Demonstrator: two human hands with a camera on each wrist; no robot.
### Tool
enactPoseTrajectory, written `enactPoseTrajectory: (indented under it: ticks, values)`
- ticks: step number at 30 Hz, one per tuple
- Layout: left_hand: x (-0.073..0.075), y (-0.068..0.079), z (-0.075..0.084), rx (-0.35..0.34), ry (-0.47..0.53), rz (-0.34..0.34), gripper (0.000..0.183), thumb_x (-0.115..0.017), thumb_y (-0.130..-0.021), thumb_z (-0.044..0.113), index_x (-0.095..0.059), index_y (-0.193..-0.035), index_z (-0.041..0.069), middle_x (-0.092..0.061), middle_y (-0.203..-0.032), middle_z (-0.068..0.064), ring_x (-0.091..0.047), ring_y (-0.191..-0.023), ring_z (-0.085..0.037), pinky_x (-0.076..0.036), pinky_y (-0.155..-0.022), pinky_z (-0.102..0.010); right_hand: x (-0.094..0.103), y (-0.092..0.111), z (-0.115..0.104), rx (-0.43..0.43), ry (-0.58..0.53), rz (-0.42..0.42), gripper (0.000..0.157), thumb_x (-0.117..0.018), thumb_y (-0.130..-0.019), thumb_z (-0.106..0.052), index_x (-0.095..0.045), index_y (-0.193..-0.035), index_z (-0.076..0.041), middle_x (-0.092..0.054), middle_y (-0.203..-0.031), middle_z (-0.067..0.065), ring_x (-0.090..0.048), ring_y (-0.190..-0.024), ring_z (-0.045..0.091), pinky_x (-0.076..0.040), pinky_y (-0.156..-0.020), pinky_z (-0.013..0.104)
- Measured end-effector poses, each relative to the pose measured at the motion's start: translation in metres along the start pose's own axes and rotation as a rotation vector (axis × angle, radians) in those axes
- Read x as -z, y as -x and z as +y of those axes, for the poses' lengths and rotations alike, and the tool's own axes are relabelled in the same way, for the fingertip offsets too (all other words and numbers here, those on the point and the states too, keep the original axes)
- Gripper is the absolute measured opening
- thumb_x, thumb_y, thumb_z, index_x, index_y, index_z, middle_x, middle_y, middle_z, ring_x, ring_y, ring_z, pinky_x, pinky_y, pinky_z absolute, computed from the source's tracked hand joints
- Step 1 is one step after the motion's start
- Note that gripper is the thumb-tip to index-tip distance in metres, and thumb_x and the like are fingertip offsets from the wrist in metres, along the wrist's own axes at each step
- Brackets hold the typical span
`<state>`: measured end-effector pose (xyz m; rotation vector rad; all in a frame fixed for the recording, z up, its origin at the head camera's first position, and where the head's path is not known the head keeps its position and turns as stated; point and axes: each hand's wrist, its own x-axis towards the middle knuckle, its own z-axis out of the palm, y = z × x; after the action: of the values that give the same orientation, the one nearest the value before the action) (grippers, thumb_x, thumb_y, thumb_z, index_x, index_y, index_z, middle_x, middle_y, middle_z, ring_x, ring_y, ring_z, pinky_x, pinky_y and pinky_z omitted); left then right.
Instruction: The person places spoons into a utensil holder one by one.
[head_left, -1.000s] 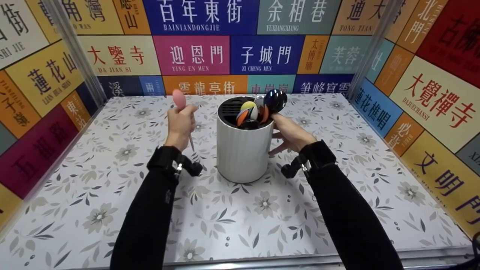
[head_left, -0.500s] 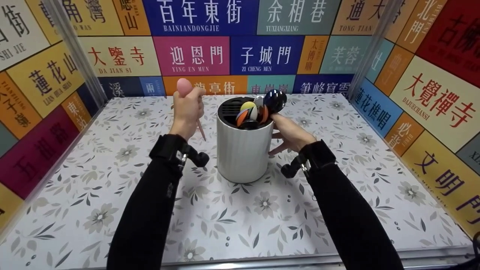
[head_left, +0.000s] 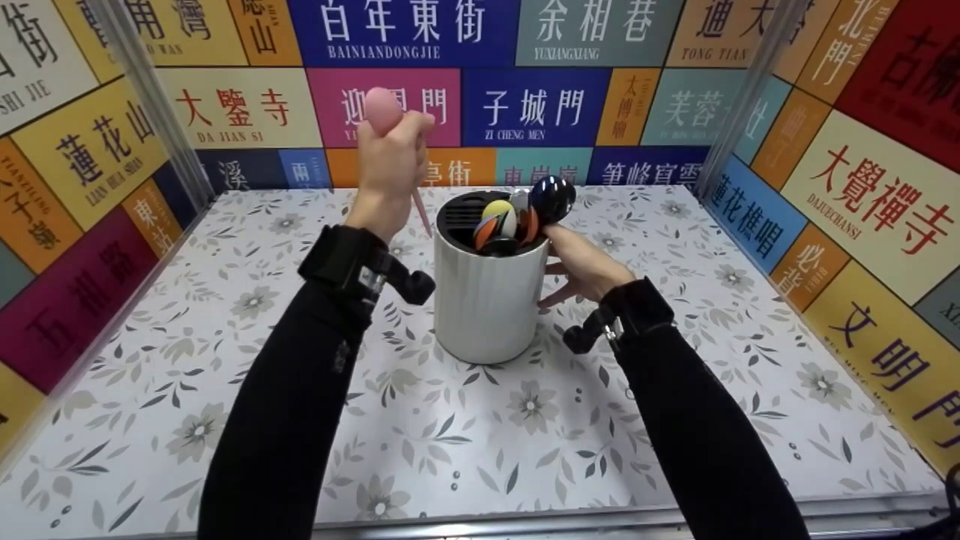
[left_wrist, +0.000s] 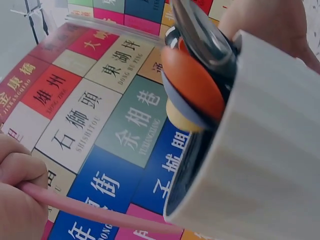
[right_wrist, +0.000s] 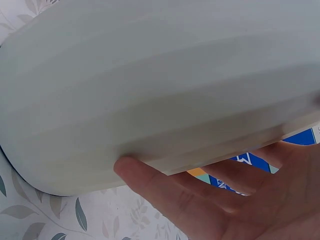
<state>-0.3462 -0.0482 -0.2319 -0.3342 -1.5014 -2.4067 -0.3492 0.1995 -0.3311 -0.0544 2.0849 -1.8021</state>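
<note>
My left hand (head_left: 394,165) grips a pink spoon (head_left: 384,111), its rounded end up. The spoon's thin handle (left_wrist: 100,212) points down out of the fist, its tip near the left rim of a white utensil holder (head_left: 487,307). This ribbed holder stands upright on the table, with a black slotted top (head_left: 459,217). My right hand (head_left: 585,262) rests against its right side, fingers spread along the wall; one fingertip (right_wrist: 131,167) touches low on it. From the holder stick up an orange spoon (left_wrist: 192,77), a yellow one (head_left: 496,210) and a glossy dark ladle-like head (head_left: 553,199).
The holder stands on a table (head_left: 532,450) with a white floral cover. Panels of coloured signs (head_left: 382,34) wall in the back and both sides. A metal edge (head_left: 495,525) runs along the front.
My left hand has risen and shifted slightly right with the pink spoon, bringing the handle's tip up near the holder's rim. My right hand and the holder have stayed in place.
</note>
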Motion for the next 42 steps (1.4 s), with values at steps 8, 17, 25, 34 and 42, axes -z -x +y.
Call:
enactPoseTrajectory:
  ticks: [8, 17, 25, 34, 42]
  values:
    - [-0.019, 0.002, 0.001, -0.029, 0.009, -0.001, 0.039, -0.057, -0.097, -0.005, -0.046, -0.063, 0.009, -0.033, -0.050, 0.001, -0.025, -0.042, -0.011, -0.017, -0.044, -0.024, -0.001, 0.001, 0.000, 0.001, -0.004, -0.004, 0.052, -0.033, -0.111, -0.042, -0.044, -0.151, -0.011, -0.038, -0.160, 0.014, -0.036, -0.146, 0.046, -0.057, -0.086, 0.066]
    - [-0.027, 0.008, -0.027, -0.028, -0.062, -0.035, 0.033, -0.058, -0.099, -0.001, -0.051, -0.068, 0.007, -0.035, -0.053, 0.002, -0.029, -0.044, -0.009, -0.022, -0.045, -0.023, 0.000, 0.001, 0.000, 0.003, -0.003, 0.002, 0.052, -0.033, -0.111, -0.042, -0.045, -0.150, -0.011, -0.039, -0.160, 0.015, -0.038, -0.145, 0.046, -0.057, -0.086, 0.065]
    - [-0.024, 0.014, -0.053, -0.095, -0.311, -0.008, 0.048, -0.061, -0.096, 0.004, -0.038, -0.056, 0.017, -0.029, -0.057, 0.004, -0.030, -0.058, -0.011, -0.026, -0.063, -0.024, -0.001, 0.002, 0.000, 0.004, 0.004, -0.003, 0.053, -0.033, -0.111, -0.043, -0.043, -0.153, -0.013, -0.037, -0.162, 0.015, -0.036, -0.147, 0.046, -0.056, -0.088, 0.066]
    - [-0.023, 0.017, -0.067, -0.060, -0.358, -0.029, 0.054, -0.059, -0.099, 0.003, -0.031, -0.056, 0.017, -0.025, -0.056, 0.005, -0.026, -0.054, -0.009, -0.023, -0.059, -0.025, -0.002, 0.001, 0.001, 0.004, 0.008, -0.001, 0.049, -0.033, -0.111, -0.040, -0.047, -0.147, -0.010, -0.040, -0.160, 0.015, -0.037, -0.147, 0.045, -0.054, -0.089, 0.068]
    - [-0.021, 0.017, -0.069, -0.098, -0.418, -0.072, 0.046, -0.067, -0.103, 0.015, -0.043, -0.064, 0.012, -0.038, -0.063, 0.002, -0.041, -0.063, -0.011, -0.035, -0.067, -0.025, -0.001, 0.001, 0.001, 0.001, -0.009, 0.010, 0.052, -0.034, -0.111, -0.043, -0.046, -0.150, -0.011, -0.038, -0.161, 0.015, -0.036, -0.146, 0.047, -0.056, -0.086, 0.066]
